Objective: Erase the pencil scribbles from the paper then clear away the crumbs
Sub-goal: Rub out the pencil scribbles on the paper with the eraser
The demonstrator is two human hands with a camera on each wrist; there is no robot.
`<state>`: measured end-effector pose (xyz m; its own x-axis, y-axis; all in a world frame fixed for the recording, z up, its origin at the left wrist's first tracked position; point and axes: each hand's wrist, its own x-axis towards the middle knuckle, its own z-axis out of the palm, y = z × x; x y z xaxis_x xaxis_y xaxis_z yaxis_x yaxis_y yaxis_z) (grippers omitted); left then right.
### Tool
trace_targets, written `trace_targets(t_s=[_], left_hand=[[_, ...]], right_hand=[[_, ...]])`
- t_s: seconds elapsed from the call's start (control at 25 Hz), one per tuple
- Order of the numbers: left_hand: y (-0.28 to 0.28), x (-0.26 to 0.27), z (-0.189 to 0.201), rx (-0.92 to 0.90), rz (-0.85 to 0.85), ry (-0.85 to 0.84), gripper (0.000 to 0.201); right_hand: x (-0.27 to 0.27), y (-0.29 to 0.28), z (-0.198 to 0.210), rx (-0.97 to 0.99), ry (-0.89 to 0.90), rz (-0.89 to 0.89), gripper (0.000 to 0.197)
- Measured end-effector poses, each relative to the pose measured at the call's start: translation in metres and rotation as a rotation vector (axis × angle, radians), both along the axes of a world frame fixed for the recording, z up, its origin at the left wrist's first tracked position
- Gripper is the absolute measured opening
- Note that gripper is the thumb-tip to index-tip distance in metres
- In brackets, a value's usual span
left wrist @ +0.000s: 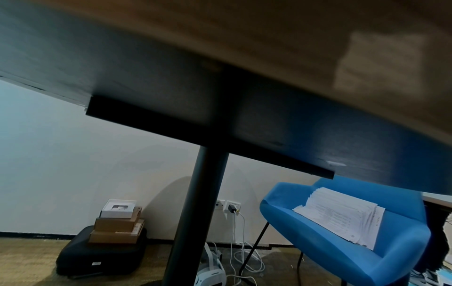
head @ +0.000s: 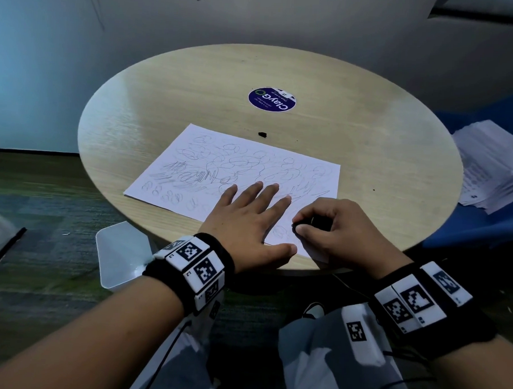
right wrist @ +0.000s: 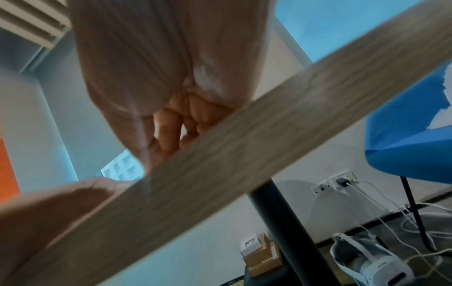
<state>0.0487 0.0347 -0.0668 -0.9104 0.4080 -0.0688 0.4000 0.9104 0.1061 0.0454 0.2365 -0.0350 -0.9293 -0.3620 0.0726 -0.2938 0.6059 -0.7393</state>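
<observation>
Our left hand [head: 249, 220] lay spread flat on paper [head: 250, 164]. Right hand [head: 330, 227] pinched eraser [head: 302, 225] at near corner; scribbles [head: 236, 164] stretched away, forward-left of it.

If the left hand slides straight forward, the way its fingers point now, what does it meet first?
Likely nothing solid. The left hand lies flat on the paper, fingers pointing over the scribbles. Beyond the sheet's far edge a small black bit lies roughly in line.

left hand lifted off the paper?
No, the left hand lies flat with fingers spread on the paper, head view.
</observation>
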Motion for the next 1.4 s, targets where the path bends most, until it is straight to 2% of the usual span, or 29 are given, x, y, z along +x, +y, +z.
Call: trace_targets(t_s=[0.16, 0.28, 0.4, 0.52, 0.64, 0.8, 0.92, 1.04, 1.16, 1.24, 1.32, 1.4], left_hand=[[-0.0001, -0.0002, 0.0, 0.004, 0.005, -0.004, 0.093], [0.0001, -0.0005, 0.0005, 0.0, 0.001, -0.009, 0.093], [0.0, -0.0003, 0.0012, 0.002, 0.004, -0.012, 0.095], [0.0003, 0.0003, 0.0017, -0.008, 0.003, -0.018, 0.097], [0.0001, -0.0002, 0.0012, -0.003, 0.009, -0.02, 0.098], [0.0005, -0.0008, 0.0008, -0.017, 0.003, -0.019, 0.097], [0.0002, -0.0008, 0.0005, -0.013, 0.006, -0.018, 0.097], [0.0005, -0.0002, 0.0007, -0.017, 0.004, -0.021, 0.097], [0.0005, 0.0004, 0.0017, -0.012, 0.003, -0.023, 0.097], [0.0001, 0.0014, 0.003, -0.015, -0.003, -0.025, 0.094], [0.0, 0.0021, 0.0051, -0.012, -0.005, -0.023, 0.085], [-0.0002, 0.0024, 0.0065, -0.004, 0.001, -0.027, 0.077]], right_hand=[[0.0006, -0.0036, 0.0025, 0.002, -0.073, 0.075, 0.014], [-0.0001, -0.0042, 0.0012, 0.031, 0.029, 0.014, 0.016], [0.0008, -0.007, 0.0014, 0.027, -0.046, 0.052, 0.014], [0.0002, -0.0077, 0.0005, 0.048, 0.038, -0.004, 0.015], [0.0006, -0.0091, 0.0013, 0.045, -0.036, 0.048, 0.013], [-0.0008, -0.0066, 0.0008, 0.043, 0.038, -0.021, 0.015], [-0.0008, -0.0078, 0.0015, 0.04, -0.061, 0.05, 0.014], [-0.0001, -0.0069, 0.0011, 0.05, 0.027, -0.005, 0.014], [-0.0002, -0.005, 0.0046, 0.057, -0.071, 0.075, 0.013], [-0.0008, -0.003, 0.0037, 0.051, -0.073, 0.063, 0.014], [-0.0005, -0.0031, 0.0026, 0.068, 0.024, 0.012, 0.014], [0.0, -0.0035, 0.0026, 0.072, 0.007, 0.051, 0.014]])
